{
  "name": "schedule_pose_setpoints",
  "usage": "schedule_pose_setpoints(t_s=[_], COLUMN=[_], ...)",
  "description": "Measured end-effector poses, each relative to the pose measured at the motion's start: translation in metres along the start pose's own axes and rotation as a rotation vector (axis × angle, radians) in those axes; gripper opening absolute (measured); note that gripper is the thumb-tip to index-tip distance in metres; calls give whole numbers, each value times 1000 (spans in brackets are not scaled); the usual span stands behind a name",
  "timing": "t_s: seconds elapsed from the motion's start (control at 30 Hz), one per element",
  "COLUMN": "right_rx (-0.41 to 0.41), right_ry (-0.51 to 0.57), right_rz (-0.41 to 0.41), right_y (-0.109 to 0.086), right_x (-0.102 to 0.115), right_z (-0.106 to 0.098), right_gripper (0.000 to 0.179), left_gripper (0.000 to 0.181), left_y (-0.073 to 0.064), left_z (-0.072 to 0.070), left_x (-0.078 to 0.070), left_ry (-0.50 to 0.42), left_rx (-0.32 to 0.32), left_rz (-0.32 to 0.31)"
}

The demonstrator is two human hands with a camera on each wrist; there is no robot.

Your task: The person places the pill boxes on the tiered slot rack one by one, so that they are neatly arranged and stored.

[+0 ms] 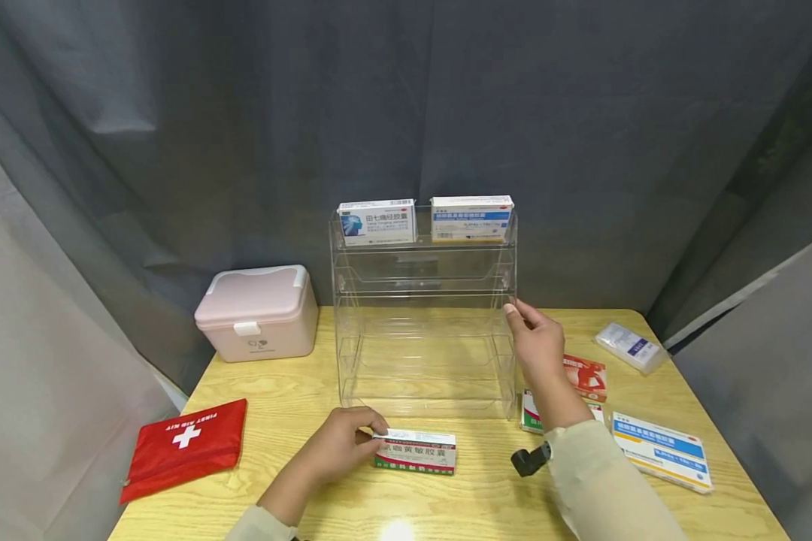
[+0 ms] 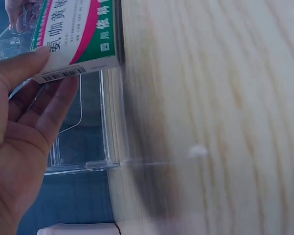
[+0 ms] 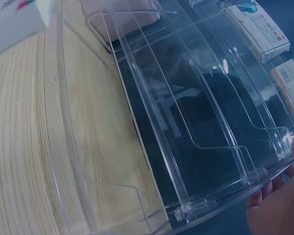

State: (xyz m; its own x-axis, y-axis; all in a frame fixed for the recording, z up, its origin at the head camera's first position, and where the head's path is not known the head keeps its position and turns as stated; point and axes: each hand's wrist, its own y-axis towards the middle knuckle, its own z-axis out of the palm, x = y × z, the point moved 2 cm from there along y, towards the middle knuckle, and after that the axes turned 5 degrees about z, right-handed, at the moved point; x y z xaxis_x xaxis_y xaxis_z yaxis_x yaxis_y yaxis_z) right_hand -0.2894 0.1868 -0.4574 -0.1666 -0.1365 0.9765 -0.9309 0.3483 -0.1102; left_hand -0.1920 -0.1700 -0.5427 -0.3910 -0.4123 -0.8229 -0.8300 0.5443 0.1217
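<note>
My left hand (image 1: 341,445) pinches a white, green and magenta medicine box (image 1: 416,453) by its left end, thumb on the printed face and fingers behind. In the left wrist view the box's barcode end (image 2: 64,73) faces me. The box is held low in front of a clear tiered display rack (image 1: 425,285). My right hand (image 1: 540,347) grips the rack's right side edge about midway up, with the thumb in front. On the rack's top tier stand a white-and-blue medicine box (image 1: 379,227) at left and a white, blue and yellow one (image 1: 472,222) at right.
Left of the rack sits a pink lidded case (image 1: 257,315), with a red first aid pouch (image 1: 186,447) nearer me. To the right lie a red box (image 1: 587,377), a green-and-white box (image 1: 531,413), a blue-and-white box (image 1: 663,451) and a clear plastic packet (image 1: 629,346).
</note>
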Motion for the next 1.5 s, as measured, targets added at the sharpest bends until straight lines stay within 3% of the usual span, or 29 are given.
schedule_pose_setpoints(t_s=[0.17, 0.27, 0.37, 0.6, 0.73, 0.93, 1.1, 1.3, 1.5], right_rx=[0, -2, -7, -6, 1, 2, -4, 3, 1], right_ry=[-2, -1, 3, 12, 6, -7, -14, -14, -13], right_rz=[-2, -1, -3, -3, 1, 6, 2, 1, -4], right_y=[1, 1, 0, 0, 0, 0, 2, 1, 0], right_x=[-1, -1, 0, 0, -1, -1, -2, -2, -1], right_z=[1, 1, 0, 0, 0, 0, 0, 0, -1], right_gripper=[53, 53, 53, 52, 53, 53, 52, 51, 53], left_gripper=[7, 10, 13, 13, 13, 15, 14, 13, 13], left_y=[-1, 0, 3, 20, 31, 56, 86, 121, 148], left_z=[-4, -8, -14, -36, -54, -93, -131, -163, -175], left_x=[-3, -8, -17, -40, -53, -83, -113, -137, -144], left_ry=[-40, -46, -72, -300, -308, -196, -22, 231, 375], left_rx=[-19, -62, -139, -368, -457, -524, -583, -584, -528], left_rz=[-11, -8, 4, 88, 172, 293, 369, 378, 337])
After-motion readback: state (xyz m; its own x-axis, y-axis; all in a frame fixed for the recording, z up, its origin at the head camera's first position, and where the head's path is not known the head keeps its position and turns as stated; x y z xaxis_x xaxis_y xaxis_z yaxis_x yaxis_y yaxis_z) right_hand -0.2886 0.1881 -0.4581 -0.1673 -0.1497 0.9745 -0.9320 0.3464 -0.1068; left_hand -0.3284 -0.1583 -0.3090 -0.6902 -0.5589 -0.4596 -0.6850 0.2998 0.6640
